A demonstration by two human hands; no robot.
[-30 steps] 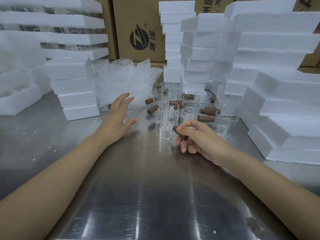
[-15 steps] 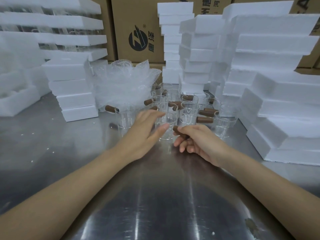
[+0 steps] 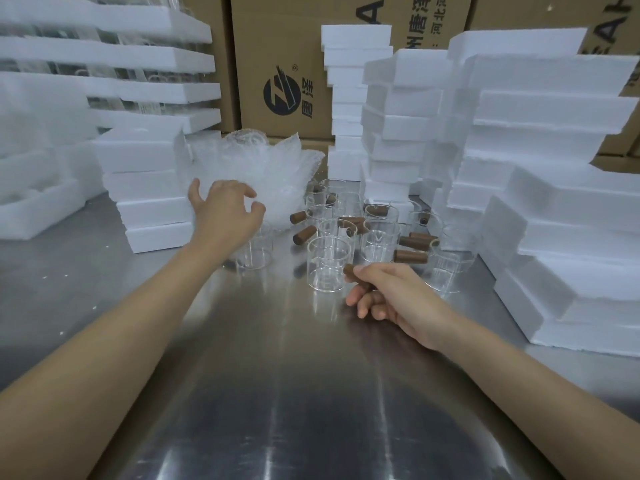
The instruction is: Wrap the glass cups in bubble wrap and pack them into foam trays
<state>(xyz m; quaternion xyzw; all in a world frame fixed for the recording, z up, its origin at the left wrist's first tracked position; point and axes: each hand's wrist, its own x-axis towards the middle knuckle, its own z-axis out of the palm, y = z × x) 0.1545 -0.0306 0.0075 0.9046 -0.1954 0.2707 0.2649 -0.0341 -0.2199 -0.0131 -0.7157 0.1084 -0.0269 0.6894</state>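
Just ahead of the right hand (image 3: 391, 296), nearest glass cup (image 3: 327, 263) stands upright on the steel table (image 3: 311, 393). Right hand pinches its brown wooden handle (image 3: 356, 275) with thumb and curled fingers; cup base looks to rest on the table, can't tell if lifted. Left hand (image 3: 225, 213) is up and forward, fingers loosely spread and half-curled, empty, at the edge of the bubble wrap pile (image 3: 263, 171); contact unclear, blurred. Another cup (image 3: 254, 251) sits partly hidden under the left wrist. More glass cups (image 3: 377, 230) cluster beyond the right hand, several brown handles pointing different ways. Foam trays (image 3: 554, 188) stacked to the right of the right hand, more foam (image 3: 149, 188) left of the left hand, cardboard boxes (image 3: 280, 64) behind.

Handling guess: cups are thin clear glass, light, rigid, fragile, slippery on the wall; wooden handle is the safest grip, or cradle the body. Neighbours stand close, easy to knock. Wrap is soft, light, clingy; pinch one sheet by an edge.
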